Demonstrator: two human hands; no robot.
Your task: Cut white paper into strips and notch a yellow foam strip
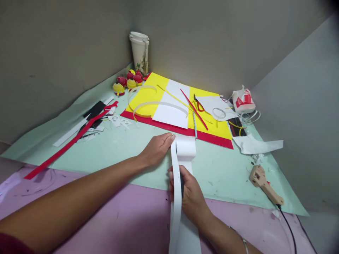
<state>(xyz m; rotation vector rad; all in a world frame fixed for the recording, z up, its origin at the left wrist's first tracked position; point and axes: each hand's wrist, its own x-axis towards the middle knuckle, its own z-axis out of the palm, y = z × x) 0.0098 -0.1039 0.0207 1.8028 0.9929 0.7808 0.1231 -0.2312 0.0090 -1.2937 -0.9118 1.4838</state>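
Yellow-and-white striped board [173,109] edged red, pale green sheet [217,165], lilac tabletop [143,218]

The light was soft and moderate, its source out of view; it fell brightest beyond the left hand [159,149], where the yellow-and-white board [173,102] stood out vividly, its white band almost without texture; the walls [185,42] behind were dull grey, darkening into black at the far upper right. A broad, soft-edged shadow dimmed the purple desk [143,225] below the left hand; the white strip [177,197] beside the right hand [191,197] looked pale and flat; fine detail was slightly smeared; the wide lens stretched the forearms towards the lower edges.
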